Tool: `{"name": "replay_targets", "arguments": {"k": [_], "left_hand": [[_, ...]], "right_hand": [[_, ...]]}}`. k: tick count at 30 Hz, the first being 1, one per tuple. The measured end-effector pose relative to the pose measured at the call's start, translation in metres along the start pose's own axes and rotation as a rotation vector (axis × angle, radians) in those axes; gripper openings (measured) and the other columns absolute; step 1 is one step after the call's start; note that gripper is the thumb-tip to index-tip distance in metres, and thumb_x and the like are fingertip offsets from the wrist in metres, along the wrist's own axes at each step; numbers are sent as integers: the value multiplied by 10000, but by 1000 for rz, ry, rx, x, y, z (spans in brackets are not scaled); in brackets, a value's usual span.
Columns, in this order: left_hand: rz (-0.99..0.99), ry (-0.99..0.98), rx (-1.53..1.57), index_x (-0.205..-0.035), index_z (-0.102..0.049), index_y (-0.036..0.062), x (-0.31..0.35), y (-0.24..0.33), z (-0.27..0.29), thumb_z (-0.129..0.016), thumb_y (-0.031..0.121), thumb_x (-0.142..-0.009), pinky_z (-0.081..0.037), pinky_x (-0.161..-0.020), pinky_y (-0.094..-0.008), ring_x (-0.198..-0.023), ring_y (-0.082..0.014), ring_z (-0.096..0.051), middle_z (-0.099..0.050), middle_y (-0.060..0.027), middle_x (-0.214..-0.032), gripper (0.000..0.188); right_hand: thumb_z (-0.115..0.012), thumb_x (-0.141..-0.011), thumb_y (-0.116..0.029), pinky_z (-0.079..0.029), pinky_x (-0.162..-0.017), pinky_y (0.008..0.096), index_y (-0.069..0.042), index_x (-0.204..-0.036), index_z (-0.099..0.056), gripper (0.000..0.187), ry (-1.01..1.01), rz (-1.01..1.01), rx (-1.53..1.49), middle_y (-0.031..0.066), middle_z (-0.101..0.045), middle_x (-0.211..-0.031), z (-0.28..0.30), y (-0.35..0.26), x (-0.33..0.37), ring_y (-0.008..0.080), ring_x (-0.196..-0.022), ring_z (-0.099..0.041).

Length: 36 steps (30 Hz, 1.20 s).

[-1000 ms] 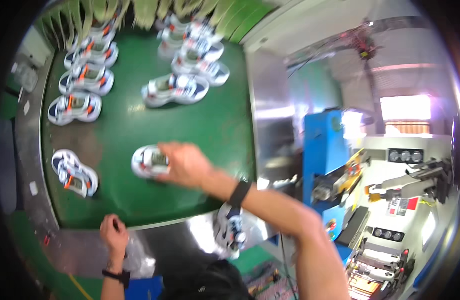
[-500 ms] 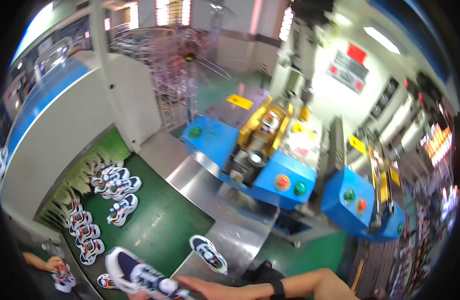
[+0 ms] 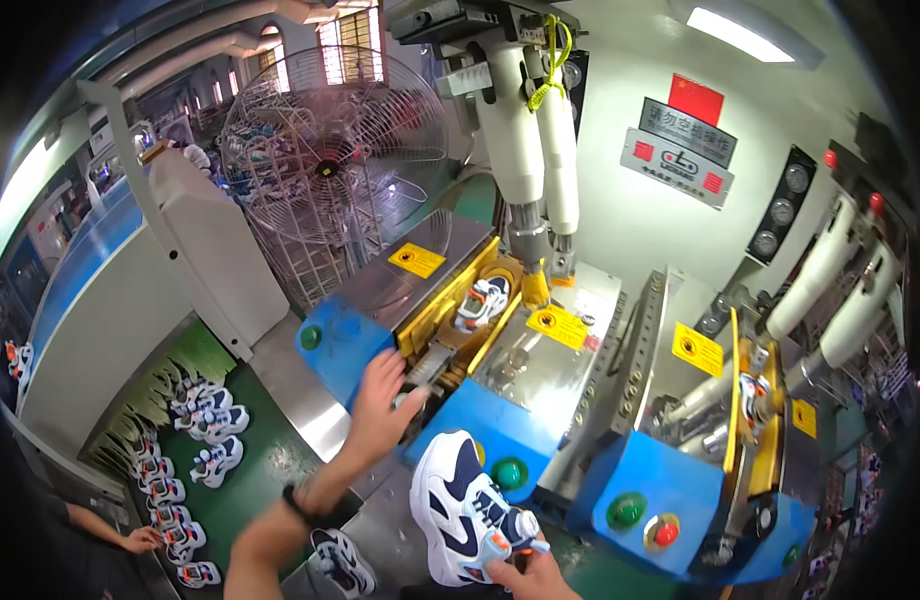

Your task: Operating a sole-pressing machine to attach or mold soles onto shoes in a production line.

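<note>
Plainly, white-and-navy shoe [image 3: 448, 512] in hand, second shoe [image 3: 483, 303] in the blue machine [image 3: 485, 418]

The right hand [image 3: 535, 579] grips the white-and-navy shoe at its lower end, toe upward, before the machine. The left hand [image 3: 378, 412], its fingers extended and apart, is near the blue machine; contact is unclear.

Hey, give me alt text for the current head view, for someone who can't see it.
A right hand holds a white-and-navy sneaker while the open left hand is by a blue machine with another sneaker set in it. At left, more sneakers stand in rows on a green belt.
</note>
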<state>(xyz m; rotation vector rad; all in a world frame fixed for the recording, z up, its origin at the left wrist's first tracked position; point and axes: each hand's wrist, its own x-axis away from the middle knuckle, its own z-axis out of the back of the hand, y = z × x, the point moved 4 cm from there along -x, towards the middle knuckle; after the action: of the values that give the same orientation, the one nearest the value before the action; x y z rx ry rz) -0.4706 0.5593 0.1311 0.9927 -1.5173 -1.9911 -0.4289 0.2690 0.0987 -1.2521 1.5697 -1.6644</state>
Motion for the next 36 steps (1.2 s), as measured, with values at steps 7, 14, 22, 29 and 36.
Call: {"name": "replay_targets", "arguments": {"k": [7,14,22,29,36], "left_hand": [[30,-395,-735,-1255,-301,-142,-262,-178,-57,-643,297,-780,-479,-828,-448,-969,-424,-589,-544,-357,-1076,732],[95,-424,-280,-1065,-502,-75,-298,-143,-29,-714,317,-755,-476,-783,-363,-937,-254,-600,-610,-215,-999,543],[14,224,417,-1395,-274,-11,-36,-114,232,-563,257,-885,-375,-1029,-426,-1253,-282,-427,-408,-159,-1372,645],[456,479,-220,-1325,-379,-44,213,-202,289,-567,242,-847,-414,-949,-464,-1117,-393,-498,-487,-261,-1238,588],[492,563,-405,-1232,-490,-68,229,-170,256,-634,242,-735,-389,-910,-535,-1027,-522,-492,-491,-388,-1134,603]], "right_hand": [[-649,-829,-137,-466,-822,318,27,-1224,-442,476,210,398,293,121,-552,-1092,-21,-75,-73,195,-971,-557],[-588,-850,-88,-464,-824,299,33,-1253,-434,448,346,-143,-143,96,-578,-1109,-7,-72,-127,156,-978,-548],[-482,-921,-180,-530,-630,376,-97,-1066,-522,172,250,-405,-373,58,-620,-995,-2,-108,-414,185,-849,-633],[-632,-810,-188,-430,-868,471,71,-1250,-246,639,717,-49,829,321,-405,-1135,7,-31,-499,424,-1031,-498],[-627,-810,-245,-455,-763,487,55,-1175,-284,583,880,104,1027,288,-458,-1023,12,-29,-515,421,-895,-540]]}}
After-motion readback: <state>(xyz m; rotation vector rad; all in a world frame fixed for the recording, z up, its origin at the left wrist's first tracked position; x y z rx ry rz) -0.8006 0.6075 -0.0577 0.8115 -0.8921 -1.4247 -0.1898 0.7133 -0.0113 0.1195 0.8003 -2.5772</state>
